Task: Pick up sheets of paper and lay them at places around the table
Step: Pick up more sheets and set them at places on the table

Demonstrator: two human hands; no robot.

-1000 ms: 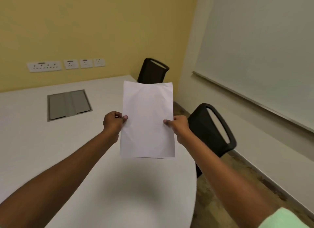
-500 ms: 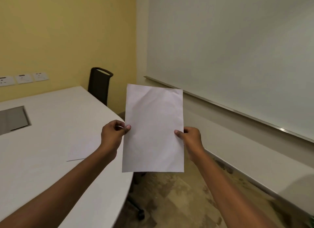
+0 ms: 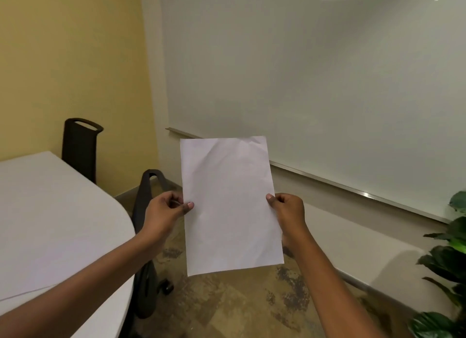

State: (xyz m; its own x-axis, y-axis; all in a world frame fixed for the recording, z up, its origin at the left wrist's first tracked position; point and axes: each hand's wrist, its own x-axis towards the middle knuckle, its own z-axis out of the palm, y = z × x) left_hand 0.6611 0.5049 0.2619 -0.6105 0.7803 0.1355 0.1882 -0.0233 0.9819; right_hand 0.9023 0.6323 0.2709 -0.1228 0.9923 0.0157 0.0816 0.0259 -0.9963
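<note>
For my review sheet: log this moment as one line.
left hand: pinches sheet's left edge | right hand: pinches right edge | sheet: upright, over floor | table: at left

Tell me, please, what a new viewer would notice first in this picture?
First, the white sheet of paper held upright in the middle, left hand and right hand pinching its side edges. Behind it, a large whiteboard fills the wall; the white table lies at left.

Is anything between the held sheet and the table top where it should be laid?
Nothing visible blocks it. The sheet, pinched by the left hand and right hand, hangs over the floor, right of the table. A black chair stands tucked at the table's edge, below the top.
</note>
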